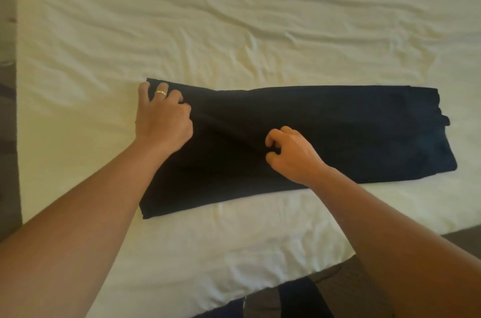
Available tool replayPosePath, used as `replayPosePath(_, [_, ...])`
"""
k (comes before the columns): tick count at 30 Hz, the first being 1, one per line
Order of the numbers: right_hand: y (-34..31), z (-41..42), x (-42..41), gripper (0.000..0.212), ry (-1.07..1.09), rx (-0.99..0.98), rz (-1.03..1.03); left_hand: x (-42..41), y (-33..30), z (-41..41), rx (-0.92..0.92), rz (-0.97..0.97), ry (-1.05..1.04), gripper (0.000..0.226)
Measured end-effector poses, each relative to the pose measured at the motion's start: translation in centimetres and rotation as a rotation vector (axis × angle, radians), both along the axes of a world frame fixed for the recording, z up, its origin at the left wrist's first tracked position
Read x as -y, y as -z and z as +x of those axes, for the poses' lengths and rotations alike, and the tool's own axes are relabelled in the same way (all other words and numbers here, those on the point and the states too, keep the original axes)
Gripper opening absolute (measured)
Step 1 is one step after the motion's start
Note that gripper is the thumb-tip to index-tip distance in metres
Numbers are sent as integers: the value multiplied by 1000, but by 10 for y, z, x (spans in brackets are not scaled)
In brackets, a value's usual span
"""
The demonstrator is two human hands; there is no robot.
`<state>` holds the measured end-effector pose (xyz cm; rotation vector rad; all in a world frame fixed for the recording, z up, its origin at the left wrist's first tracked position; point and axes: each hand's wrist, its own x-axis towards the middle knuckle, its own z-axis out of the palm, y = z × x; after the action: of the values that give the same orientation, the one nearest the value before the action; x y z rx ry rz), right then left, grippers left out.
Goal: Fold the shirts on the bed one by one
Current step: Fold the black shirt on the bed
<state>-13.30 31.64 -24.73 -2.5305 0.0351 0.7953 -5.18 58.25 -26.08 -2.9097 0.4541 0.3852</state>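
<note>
A dark navy shirt (338, 130) lies on the cream bed sheet (234, 18), folded lengthwise into a long band that runs left to right. My left hand (162, 117), with a ring on one finger, rests on the shirt's far left corner, fingers curled and gripping the cloth there. My right hand (291, 153) sits near the middle of the band, close to its near edge, fingers curled and pinching the fabric. A shallow crease runs through the cloth between the two hands. The right end of the shirt lies flat.
The wrinkled sheet spreads far beyond the shirt to the back and both sides. The bed's near edge runs diagonally at the lower right, with dark floor (346, 286) and a dark piece of clothing (299, 297) below it. Dark floor also shows along the left edge.
</note>
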Motion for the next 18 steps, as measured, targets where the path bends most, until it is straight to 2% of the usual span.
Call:
replayPosePath(3, [-11, 4, 10, 9, 197, -87, 195, 31, -15, -5, -47, -7, -187, 48])
replayPosePath(5, [-17, 3, 27, 13, 267, -38, 236, 52, -18, -17, -14, -32, -220, 54])
replayPosePath(8, [-20, -2, 73, 15, 253, 173, 80, 93, -13, -40, 34, -180, -153, 59])
replayPosePath(12, [-19, -11, 159, 22, 325, 340, -160, 166, -4, -64, -59, -253, -87, 65])
replayPosePath(15, [-20, -13, 226, 39, 458, 274, -351, 218, 2, -74, -123, -257, -74, 66])
replayPosePath(18, [-23, -15, 283, 50, 625, 136, -407, 256, 6, -78, -171, -323, -186, 64])
